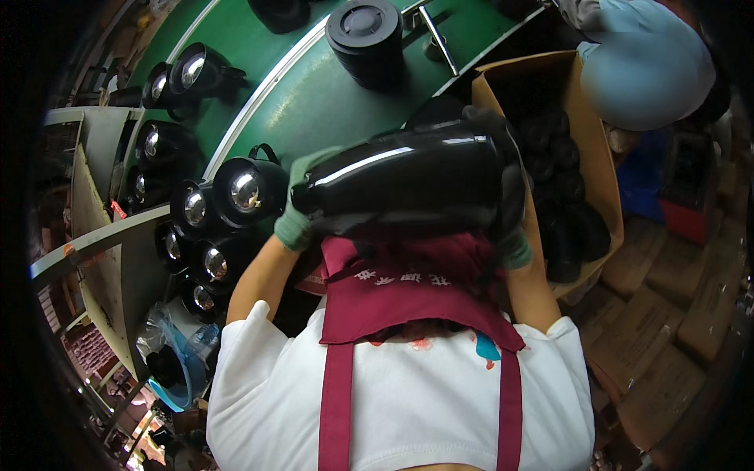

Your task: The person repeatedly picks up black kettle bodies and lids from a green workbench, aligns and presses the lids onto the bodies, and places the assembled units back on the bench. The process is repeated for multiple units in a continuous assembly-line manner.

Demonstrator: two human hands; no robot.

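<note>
Across my chest lies a glossy black thermos jug point(400, 177) on its side, tapering toward the left. My left hand point(298, 200), in a green knit glove, is closed around its narrow left end. At the wide right end, my right hand point(512, 177) grips it in a glove with a dark palm area and green cuff. The right fingers are partly lost in shadow. Left of my left hand stand several black jugs point(247, 184) with shiny silver linings showing at their mouths.
Beyond the jug runs a green worktable point(298, 110) with a metal rail and a stack of black round parts point(365, 39). An open cardboard box point(609, 204) of black parts stands right. A person in a pale blue cap point(648, 74) is at far right, near stacked cartons point(652, 330).
</note>
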